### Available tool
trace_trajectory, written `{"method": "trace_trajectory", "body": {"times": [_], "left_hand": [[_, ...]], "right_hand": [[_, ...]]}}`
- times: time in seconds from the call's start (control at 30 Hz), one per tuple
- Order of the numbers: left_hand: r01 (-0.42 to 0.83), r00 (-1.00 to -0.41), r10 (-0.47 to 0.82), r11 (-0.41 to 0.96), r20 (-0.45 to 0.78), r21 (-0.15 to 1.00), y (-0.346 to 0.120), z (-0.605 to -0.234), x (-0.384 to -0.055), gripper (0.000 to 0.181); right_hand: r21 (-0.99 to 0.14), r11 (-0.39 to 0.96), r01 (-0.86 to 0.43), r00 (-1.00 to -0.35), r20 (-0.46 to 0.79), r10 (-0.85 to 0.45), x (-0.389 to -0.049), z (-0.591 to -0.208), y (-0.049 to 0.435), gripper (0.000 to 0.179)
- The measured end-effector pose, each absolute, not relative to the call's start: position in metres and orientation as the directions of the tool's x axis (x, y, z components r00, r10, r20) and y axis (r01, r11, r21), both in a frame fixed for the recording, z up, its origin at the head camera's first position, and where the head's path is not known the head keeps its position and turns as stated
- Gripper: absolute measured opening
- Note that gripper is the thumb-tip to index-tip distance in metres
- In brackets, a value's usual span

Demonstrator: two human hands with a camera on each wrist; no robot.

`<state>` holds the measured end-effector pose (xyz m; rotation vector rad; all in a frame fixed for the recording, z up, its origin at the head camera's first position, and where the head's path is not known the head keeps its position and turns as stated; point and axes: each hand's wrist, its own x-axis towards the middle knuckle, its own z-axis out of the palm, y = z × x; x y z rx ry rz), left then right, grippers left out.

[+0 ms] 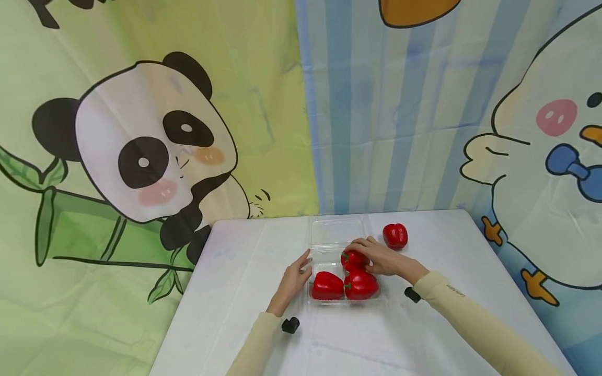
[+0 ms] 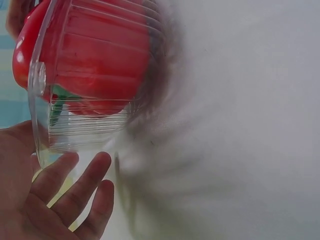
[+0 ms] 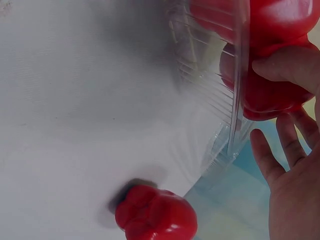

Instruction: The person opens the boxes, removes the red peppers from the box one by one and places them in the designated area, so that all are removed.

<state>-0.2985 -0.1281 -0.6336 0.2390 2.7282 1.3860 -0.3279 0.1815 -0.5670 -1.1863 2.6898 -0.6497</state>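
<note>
A clear plastic clamshell box (image 1: pixel 331 268) stands on the table with its lid (image 1: pixel 336 232) folded back. Two red bell peppers lie along its near side, one left (image 1: pixel 327 286) and one right (image 1: pixel 361 285). My right hand (image 1: pixel 382 257) grips another red bell pepper (image 1: pixel 352 259) at the box's back right, behind the near right one. In the right wrist view its thumb (image 3: pixel 287 67) presses on this pepper, which overlaps the rim. At the box's left side is my left hand (image 1: pixel 292 279), its fingers loosely extended beside the wall in the left wrist view.
One more red bell pepper (image 1: pixel 395 236) sits on the white table (image 1: pixel 263 261) behind my right hand, outside the box. A printed cloth backdrop (image 1: pixel 263 104) hangs beyond the table's back edge. Each wrist carries a small black camera.
</note>
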Motion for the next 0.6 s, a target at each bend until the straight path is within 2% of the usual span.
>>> {"method": "trace_trajectory", "body": {"times": [0.6], "left_hand": [[0.124,-0.985,0.172,0.579,0.028,0.806,-0.1282,-0.6360,-0.2994,0.057]], "right_hand": [[-0.435,0.598,-0.673,-0.686,0.065,-0.724,-0.3257,-0.5644,0.1821,0.082]]}}
